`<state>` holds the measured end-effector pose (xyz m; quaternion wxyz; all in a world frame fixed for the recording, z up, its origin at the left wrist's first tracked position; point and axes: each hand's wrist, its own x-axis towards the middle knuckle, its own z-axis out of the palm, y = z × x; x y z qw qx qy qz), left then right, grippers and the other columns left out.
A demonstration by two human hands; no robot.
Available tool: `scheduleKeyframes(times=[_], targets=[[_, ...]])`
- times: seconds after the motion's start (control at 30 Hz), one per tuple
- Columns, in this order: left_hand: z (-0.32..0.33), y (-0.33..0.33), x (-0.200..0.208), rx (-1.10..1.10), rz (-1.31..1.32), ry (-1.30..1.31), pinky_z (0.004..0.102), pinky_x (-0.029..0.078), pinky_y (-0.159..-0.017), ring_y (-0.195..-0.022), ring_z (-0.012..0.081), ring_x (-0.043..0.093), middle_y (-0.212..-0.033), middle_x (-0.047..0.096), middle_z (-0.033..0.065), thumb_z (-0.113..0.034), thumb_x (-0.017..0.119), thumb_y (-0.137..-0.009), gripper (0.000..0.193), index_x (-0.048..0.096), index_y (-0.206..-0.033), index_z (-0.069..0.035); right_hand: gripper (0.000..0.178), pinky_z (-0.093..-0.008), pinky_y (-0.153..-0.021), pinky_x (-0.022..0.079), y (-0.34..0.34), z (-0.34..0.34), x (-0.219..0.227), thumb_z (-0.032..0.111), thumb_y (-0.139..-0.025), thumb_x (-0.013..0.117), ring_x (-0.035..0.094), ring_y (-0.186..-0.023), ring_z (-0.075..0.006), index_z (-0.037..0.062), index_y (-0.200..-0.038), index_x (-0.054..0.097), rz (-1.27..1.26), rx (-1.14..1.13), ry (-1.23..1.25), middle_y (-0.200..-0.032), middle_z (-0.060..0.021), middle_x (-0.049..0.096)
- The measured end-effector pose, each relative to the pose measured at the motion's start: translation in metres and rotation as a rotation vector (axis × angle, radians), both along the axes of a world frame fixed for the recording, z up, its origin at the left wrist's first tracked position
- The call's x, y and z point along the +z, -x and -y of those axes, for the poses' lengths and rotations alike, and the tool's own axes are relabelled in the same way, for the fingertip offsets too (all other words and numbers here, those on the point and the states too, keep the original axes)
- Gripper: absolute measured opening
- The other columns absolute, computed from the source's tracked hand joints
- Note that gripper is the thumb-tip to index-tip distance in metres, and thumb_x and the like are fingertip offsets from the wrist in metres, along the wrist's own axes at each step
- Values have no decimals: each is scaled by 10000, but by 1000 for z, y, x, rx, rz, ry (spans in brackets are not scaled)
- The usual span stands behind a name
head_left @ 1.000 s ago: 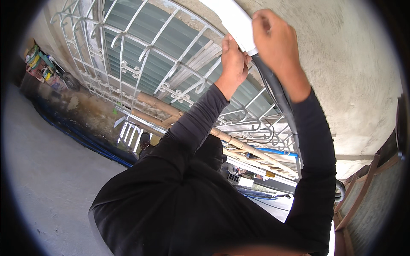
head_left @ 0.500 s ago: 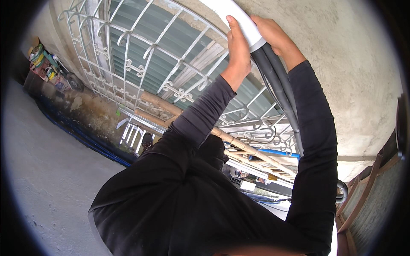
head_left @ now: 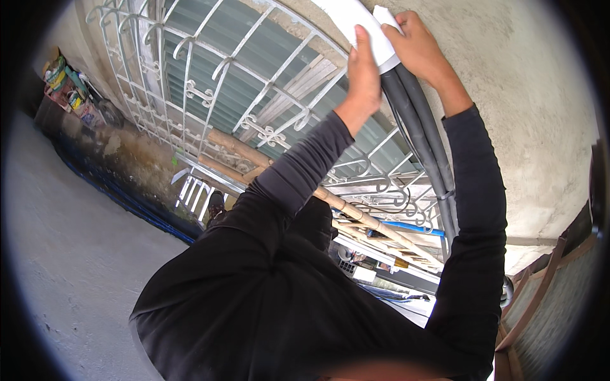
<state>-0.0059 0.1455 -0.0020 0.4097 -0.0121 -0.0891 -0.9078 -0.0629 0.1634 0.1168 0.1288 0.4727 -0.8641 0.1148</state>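
A white pipe cover curves in from the top edge, over a bundle of black insulated pipes that emerges from its lower end. My left hand is closed on the cover's left side, thumb lying along its face; its other fingers are mostly hidden. On the right side, my right hand pinches a white piece between thumb and fingers, beside the cover's end. Whether this piece joins the cover is hard to make out. The pipes run down the wall past my right forearm.
White metal window bars with scrolls fill the area left of my hands. Bamboo poles cross below my arms. A concrete wall rises on the right, a grey wall on the left. Far below stands a white slatted thing.
My right hand has shifted up from clasping the cover and now grips a white piece at its side. My left hand and the cover's end have moved slightly right in the picture.
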Motion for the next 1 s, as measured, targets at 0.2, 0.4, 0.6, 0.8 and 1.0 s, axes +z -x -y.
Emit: scheduleKeyframes(times=[0.2, 0.4, 0.6, 0.8, 1.0], targets=[[-36, 22, 18, 260, 242, -60, 364, 481, -1041, -1180, 218, 617, -1239, 655, 174, -249, 748, -1024, 515, 478, -1336, 60, 558, -331, -813, 602, -4, -5, 37, 383, -955, 777, 775, -946, -235, -81, -1257, 710, 393, -39, -9, -1106, -194, 775], [-37, 28, 18, 340, 263, 60, 372, 475, -1054, -1193, 219, 589, -1310, 580, 162, -169, 760, -998, 566, 393, -1378, 37, 514, -383, -797, 597, -46, 16, 40, 402, -960, 744, 781, -898, -294, -28, -1241, 740, 33, 226, -134, -1017, -236, 780], [-40, 43, -16, 464, 247, 399, 367, 497, -1010, -1170, 217, 597, -1307, 574, 160, -159, 708, -1022, 541, 361, -1399, 14, 269, -459, -724, 612, -89, 2, -8, 223, -947, 711, 761, -811, -389, -43, -966, 681, -222, 82, -238, -863, -222, 744], [-22, 39, -77, -116, -167, 350, 353, 510, -975, -1158, 201, 607, -1307, 578, 138, -170, 657, -1050, 504, 355, -1420, -9, 135, -411, -722, 642, -104, 9, -53, 40, -904, 684, 748, -852, -354, -55, -981, 627, -467, 135, -444, -898, -256, 697], [-28, 16, -91, -306, -325, 100, 338, 522, -940, -1145, 186, 616, -1306, 582, 116, -182, 605, -1077, 469, 350, -1441, -31, 151, -426, -755, 566, -102, 5, -50, 104, -927, 713, 705, -849, -308, -41, -945, 677, -527, 129, -488, -969, -201, 688]])
